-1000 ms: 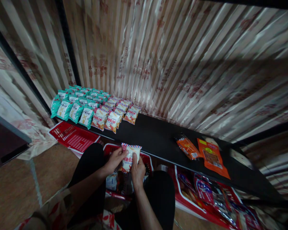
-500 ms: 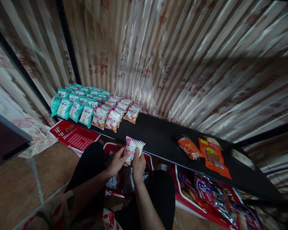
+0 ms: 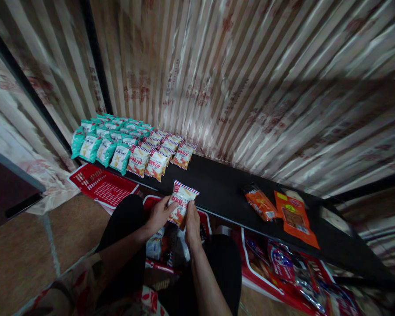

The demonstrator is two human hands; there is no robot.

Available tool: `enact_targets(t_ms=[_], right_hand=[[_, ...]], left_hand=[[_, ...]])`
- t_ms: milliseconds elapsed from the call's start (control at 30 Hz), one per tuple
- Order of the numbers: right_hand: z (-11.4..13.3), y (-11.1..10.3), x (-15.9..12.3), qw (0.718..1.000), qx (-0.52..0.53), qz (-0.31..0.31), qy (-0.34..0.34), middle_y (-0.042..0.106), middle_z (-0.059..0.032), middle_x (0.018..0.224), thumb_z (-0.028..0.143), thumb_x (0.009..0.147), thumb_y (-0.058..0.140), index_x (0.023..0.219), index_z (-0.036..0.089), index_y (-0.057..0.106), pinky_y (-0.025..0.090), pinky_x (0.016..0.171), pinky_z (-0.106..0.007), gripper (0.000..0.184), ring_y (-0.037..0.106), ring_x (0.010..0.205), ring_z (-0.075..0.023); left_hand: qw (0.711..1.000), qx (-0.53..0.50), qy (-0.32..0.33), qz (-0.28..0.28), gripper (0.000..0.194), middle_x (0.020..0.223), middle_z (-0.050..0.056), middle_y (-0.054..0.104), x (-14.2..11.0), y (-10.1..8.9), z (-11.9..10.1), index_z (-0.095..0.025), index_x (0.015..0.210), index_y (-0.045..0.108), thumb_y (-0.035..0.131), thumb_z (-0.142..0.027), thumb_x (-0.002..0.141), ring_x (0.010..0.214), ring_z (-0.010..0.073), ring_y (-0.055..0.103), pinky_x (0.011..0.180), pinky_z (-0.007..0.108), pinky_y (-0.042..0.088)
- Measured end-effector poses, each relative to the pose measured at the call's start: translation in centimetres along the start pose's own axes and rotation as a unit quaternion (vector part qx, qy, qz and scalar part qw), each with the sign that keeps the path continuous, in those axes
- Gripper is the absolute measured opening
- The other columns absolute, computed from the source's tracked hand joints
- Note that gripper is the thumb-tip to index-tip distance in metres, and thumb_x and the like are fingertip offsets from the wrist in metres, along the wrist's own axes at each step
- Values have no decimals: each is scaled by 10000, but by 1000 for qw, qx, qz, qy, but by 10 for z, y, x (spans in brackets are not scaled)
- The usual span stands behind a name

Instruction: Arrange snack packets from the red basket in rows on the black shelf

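Between my two hands is a small snack bag (image 3: pixel 181 199), cream and orange with a red-and-blue striped top edge. My left hand (image 3: pixel 160 216) grips its left side, and my right hand (image 3: pixel 192 224) holds its right side. The bag is tilted, its printed front towards me, near the front edge of a black shelf (image 3: pixel 213 184). Matching cream snack bags (image 3: pixel 155 164) stand in rows on the shelf, beside several teal snack bags (image 3: pixel 121 158) at the left. Below my hands, a red basket (image 3: pixel 206 219) between my knees holds more packets.
Orange packets (image 3: pixel 294 215) lie on the right part of the shelf. A red basket (image 3: pixel 250 263) of packaged goods sits under it at right, and an upturned-looking red basket (image 3: pixel 102 186) at left. A striped curtain (image 3: pixel 217 66) hangs behind the shelf.
The snack bag has risen slightly towards the shelf edge in both hands. My right thumb has moved off its front to the side, showing more of the print.
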State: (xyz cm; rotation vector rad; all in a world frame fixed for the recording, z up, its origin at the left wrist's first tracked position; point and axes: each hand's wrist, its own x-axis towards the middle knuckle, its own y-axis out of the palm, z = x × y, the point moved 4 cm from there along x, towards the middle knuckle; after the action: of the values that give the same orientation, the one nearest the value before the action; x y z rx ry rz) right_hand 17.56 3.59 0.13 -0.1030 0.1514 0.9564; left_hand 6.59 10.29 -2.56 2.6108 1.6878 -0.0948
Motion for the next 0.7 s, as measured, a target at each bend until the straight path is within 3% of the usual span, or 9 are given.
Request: enact_targets(t_ms=[133,300,567,700], right_hand=[[0,3,0,997,58,46,8,687,-38,991,552,769,534,1040,223,589,477,715,-274,430,634,812,-185],[-6,10,2,988,115,100,19,686,-55,998,439,701,671,1200,201,488,499,748,-317,583,650,805,-191],[-14,5,15,995,82,54,11,687,-77,989,429,672,694,1092,175,520,515,723,-317,521,658,822,-212],[-15,1,22,998,61,33,3,691,-78,987,448,678,683,1076,175,536,512,760,-325,505,655,876,-226]], left_hand=[[1000,24,9,-19,361,889,39,702,5,-6,-2,-175,1072,616,588,-392,784,781,178,642,701,258,505],[999,24,-8,-39,362,873,43,706,11,-8,-2,-158,1051,622,600,-391,773,799,188,643,694,256,505],[998,-55,-24,20,425,1053,83,665,12,-7,-13,-150,1083,594,560,-454,787,961,216,618,810,297,488],[987,-135,-35,76,480,1108,105,646,8,-8,-22,-134,1111,572,643,-406,721,1012,236,603,883,338,462]])
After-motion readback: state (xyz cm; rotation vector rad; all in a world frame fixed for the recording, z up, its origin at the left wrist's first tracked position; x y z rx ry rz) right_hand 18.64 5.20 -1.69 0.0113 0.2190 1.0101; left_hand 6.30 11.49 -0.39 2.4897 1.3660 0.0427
